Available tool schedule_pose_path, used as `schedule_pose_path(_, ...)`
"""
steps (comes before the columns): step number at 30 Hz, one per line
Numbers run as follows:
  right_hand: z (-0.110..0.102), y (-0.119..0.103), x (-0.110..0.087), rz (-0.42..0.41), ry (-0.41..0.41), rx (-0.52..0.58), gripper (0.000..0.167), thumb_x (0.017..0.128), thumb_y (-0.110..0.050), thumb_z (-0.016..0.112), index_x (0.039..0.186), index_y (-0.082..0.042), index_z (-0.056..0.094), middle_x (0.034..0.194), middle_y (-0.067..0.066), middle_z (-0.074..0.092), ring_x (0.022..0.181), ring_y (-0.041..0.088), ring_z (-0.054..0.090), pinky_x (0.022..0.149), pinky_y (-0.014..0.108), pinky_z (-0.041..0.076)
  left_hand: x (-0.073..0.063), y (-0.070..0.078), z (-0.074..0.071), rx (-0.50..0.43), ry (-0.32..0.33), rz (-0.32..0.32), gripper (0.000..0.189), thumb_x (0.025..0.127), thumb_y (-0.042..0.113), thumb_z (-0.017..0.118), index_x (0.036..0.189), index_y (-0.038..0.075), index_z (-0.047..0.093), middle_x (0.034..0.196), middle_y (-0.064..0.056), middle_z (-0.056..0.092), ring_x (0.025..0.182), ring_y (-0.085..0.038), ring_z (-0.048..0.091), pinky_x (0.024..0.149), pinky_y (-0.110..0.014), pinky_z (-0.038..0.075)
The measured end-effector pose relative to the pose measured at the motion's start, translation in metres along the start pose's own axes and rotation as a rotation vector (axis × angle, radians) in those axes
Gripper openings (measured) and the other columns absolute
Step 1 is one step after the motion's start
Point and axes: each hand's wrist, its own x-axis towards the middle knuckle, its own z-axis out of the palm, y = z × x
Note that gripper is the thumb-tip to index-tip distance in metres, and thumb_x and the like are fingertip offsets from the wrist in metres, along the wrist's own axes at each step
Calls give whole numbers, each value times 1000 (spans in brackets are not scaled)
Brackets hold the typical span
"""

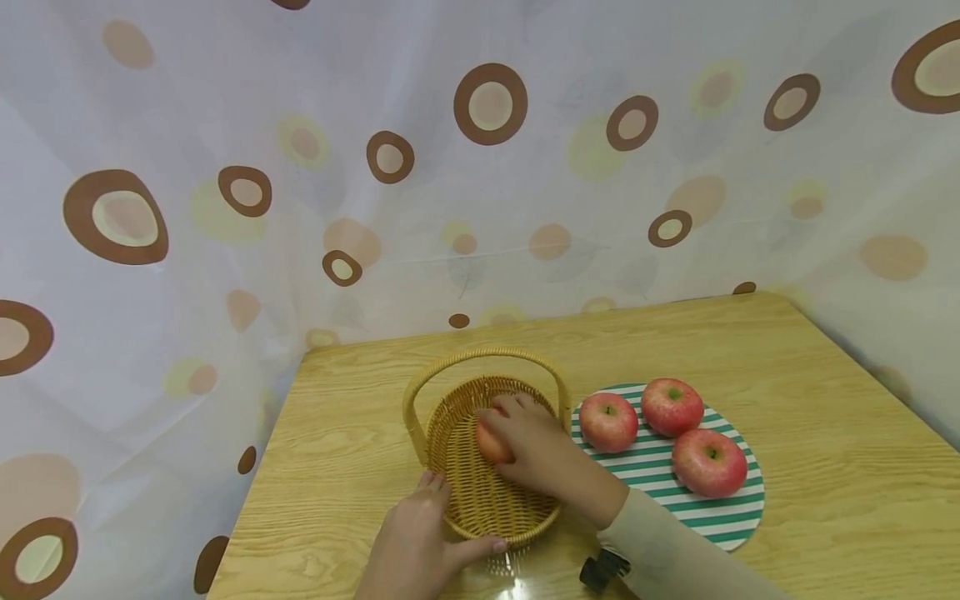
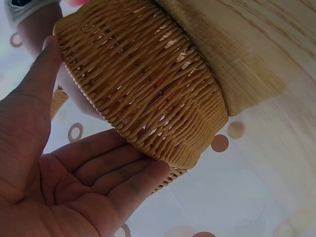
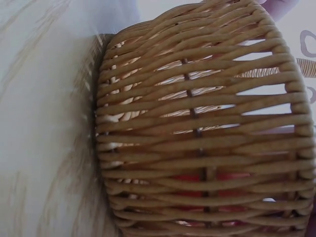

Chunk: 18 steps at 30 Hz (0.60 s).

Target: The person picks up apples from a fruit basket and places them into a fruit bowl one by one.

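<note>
A wicker basket (image 1: 491, 492) with an arched handle stands on the table. My right hand (image 1: 536, 446) reaches down into it and grips a red apple (image 1: 491, 442) near the basket's right side. Through the weave, patches of red (image 3: 197, 185) show in the right wrist view; the right fingers are mostly hidden there. My left hand (image 1: 420, 537) rests at the basket's near left rim, thumb stretched along the front edge. In the left wrist view the straight fingers (image 2: 140, 182) touch the rim (image 2: 111, 123).
Right of the basket, an oval mat (image 1: 648, 479) with green and white stripes holds three red apples (image 1: 607, 422). A wooden table (image 1: 337, 433) lies beneath everything. Behind and at the sides hangs a white sheet (image 1: 420, 67) with brown circles.
</note>
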Motion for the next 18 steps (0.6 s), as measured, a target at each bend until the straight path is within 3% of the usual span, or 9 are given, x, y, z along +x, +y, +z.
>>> schedule_pose_path(8,-3,-1,-6,-19,-26,58,70,79,-18,91,144,-13,64,142,12,62,131,34,54,106,56,53,0,1,0,5,24,3,103,75,72,84,124,-17,67,130,-39,67,126,-53,65,99,-59,59)
schedule_pose_path(18,-8,-3,-14,-41,-65,89,75,77,-34,94,144,-15,64,139,6,64,129,27,56,102,46,58,1,1,0,-11,8,-8,103,75,72,83,126,-16,67,130,-38,67,126,-53,65,98,-59,60)
